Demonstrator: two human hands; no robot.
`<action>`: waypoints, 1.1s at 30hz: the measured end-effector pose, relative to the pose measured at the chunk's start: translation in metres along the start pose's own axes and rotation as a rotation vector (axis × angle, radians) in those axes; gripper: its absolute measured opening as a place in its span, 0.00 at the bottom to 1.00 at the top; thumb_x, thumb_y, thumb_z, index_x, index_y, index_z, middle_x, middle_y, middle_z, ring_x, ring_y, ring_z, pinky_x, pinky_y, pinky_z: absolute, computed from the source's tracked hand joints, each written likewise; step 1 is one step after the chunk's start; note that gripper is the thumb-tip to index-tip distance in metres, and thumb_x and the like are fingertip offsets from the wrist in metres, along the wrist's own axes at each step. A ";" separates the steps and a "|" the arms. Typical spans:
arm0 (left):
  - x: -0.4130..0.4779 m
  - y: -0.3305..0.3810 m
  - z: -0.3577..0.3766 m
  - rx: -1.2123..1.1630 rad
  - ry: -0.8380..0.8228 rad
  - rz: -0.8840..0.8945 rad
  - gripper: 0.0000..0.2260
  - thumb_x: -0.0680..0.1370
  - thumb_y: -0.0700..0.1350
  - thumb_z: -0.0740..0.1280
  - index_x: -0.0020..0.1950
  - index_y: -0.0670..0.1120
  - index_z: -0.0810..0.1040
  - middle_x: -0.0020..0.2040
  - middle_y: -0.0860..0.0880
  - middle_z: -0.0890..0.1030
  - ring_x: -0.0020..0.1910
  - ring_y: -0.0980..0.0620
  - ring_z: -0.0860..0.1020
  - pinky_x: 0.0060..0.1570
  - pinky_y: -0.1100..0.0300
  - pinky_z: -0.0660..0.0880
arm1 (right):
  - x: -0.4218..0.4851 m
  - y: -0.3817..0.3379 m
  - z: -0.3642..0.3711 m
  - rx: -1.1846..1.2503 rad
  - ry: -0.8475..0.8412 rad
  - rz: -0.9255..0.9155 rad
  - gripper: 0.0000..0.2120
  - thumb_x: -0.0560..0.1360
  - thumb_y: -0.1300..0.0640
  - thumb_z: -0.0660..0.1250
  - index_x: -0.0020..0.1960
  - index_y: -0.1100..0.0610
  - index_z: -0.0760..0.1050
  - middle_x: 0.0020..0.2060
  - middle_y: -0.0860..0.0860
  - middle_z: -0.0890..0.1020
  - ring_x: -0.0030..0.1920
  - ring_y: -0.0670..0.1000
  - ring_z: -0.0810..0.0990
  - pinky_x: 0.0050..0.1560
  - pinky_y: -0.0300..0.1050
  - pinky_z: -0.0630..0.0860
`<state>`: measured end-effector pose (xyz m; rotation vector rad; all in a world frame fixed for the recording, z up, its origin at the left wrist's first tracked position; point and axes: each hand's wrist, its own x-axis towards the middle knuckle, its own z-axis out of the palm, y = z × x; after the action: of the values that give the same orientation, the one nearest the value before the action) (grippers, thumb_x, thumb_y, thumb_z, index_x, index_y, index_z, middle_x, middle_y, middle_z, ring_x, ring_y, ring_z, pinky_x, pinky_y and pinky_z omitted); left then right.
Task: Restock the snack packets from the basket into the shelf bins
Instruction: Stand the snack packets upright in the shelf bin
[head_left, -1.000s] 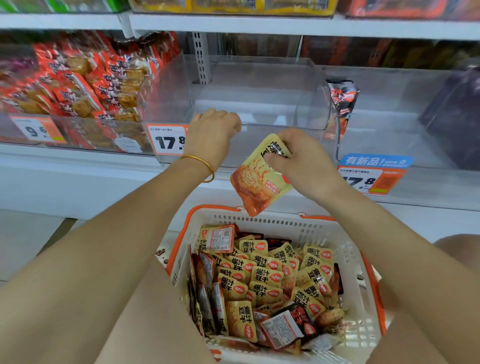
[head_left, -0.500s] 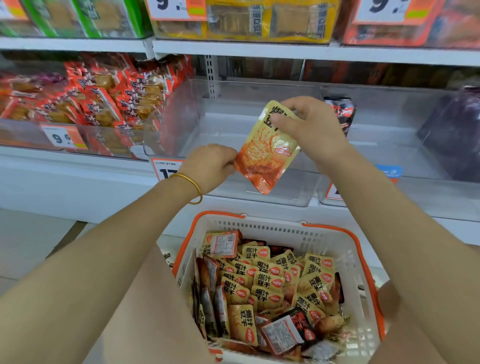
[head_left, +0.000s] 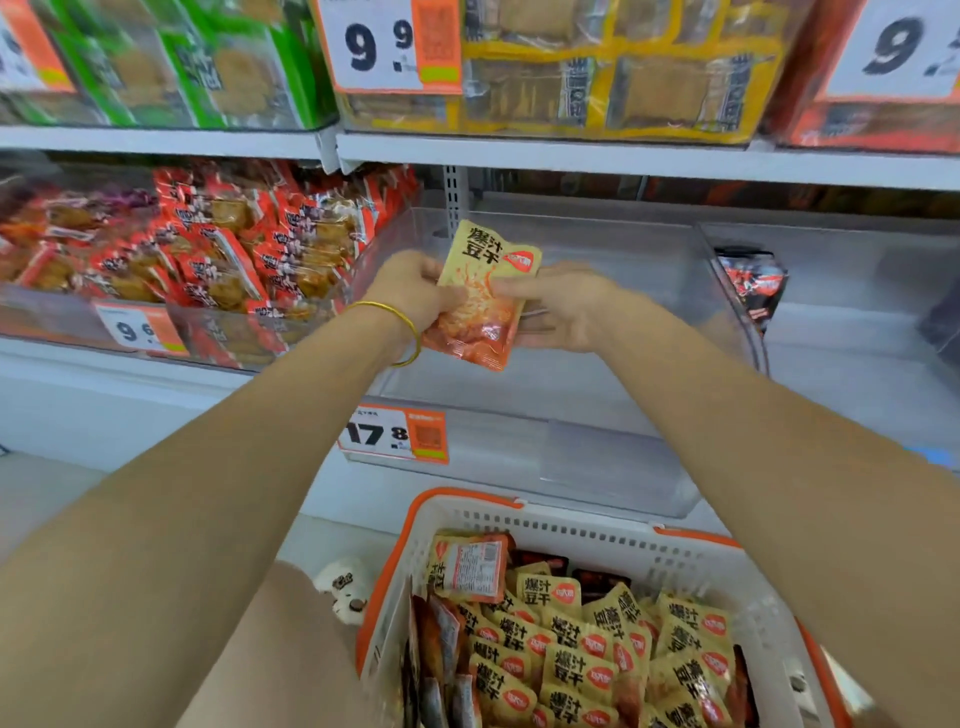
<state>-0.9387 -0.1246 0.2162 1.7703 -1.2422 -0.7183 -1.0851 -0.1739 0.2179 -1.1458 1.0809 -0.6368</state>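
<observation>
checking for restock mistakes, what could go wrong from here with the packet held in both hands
1. The yellow packet is only pinched at its edges by the left hand and right hand; a slip could drop it short of the clear bin, perhaps back into the basket.
2. The red packets are heaped high beside that bin's left wall, so a careless toss might mix the two products.
</observation>
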 end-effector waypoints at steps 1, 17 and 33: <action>0.011 -0.004 0.000 0.053 0.015 -0.006 0.03 0.75 0.38 0.69 0.47 0.41 0.77 0.43 0.44 0.79 0.42 0.47 0.77 0.43 0.56 0.77 | 0.012 0.001 0.003 -0.114 -0.009 0.028 0.09 0.72 0.59 0.72 0.50 0.55 0.75 0.36 0.51 0.80 0.33 0.47 0.78 0.32 0.40 0.75; 0.063 -0.032 0.001 1.085 -0.371 0.100 0.15 0.79 0.42 0.59 0.65 0.39 0.69 0.65 0.39 0.69 0.64 0.41 0.70 0.59 0.55 0.67 | 0.157 0.007 0.060 -0.715 0.331 -0.172 0.15 0.75 0.52 0.69 0.58 0.59 0.77 0.55 0.55 0.81 0.55 0.54 0.80 0.43 0.43 0.71; 0.047 -0.017 -0.001 0.992 -0.359 0.097 0.16 0.80 0.41 0.58 0.67 0.38 0.66 0.67 0.39 0.67 0.65 0.41 0.68 0.59 0.56 0.66 | 0.129 0.001 0.052 -1.064 0.207 -0.035 0.19 0.79 0.40 0.56 0.49 0.56 0.72 0.31 0.52 0.72 0.33 0.51 0.77 0.30 0.40 0.68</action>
<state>-0.9138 -0.1654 0.2020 2.3763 -2.1570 -0.3705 -0.9877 -0.2633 0.1736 -2.0298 1.6503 -0.1630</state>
